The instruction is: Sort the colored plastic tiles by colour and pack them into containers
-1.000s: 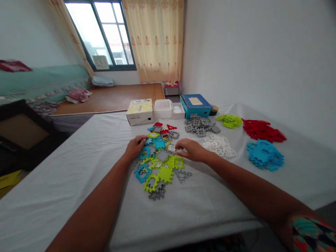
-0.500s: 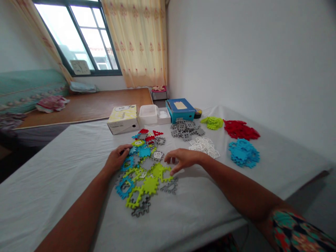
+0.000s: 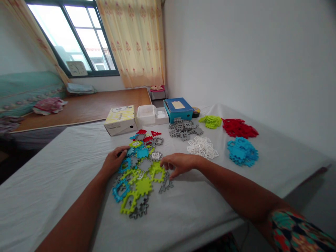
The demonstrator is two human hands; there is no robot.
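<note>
A mixed pile of toothed plastic building pieces in green, blue, grey, red and white lies between my hands on the cloth. My left hand (image 3: 114,160) rests at the pile's left edge, its fingertips by the blue pieces (image 3: 142,152); it holds nothing that I can see. My right hand (image 3: 182,163) is over the right edge, thumb and fingers apart. Under its fingertips is an open-centred green piece (image 3: 159,177), and a grey triangular piece (image 3: 165,185) lies by the thumb. A solid green piece (image 3: 144,186) sits nearer to me.
Sorted heaps lie to the right: grey (image 3: 183,129), white (image 3: 202,147), green (image 3: 211,121), red (image 3: 239,128) and blue (image 3: 242,152). Behind the pile stand a yellow box (image 3: 120,120), a clear plastic container (image 3: 146,114) and a blue box (image 3: 178,109). A wall borders the table's right side.
My right hand has shifted slightly left and down. The green pieces near it have moved left, and the grey triangular piece has turned. My left hand stays at the pile's edge.
</note>
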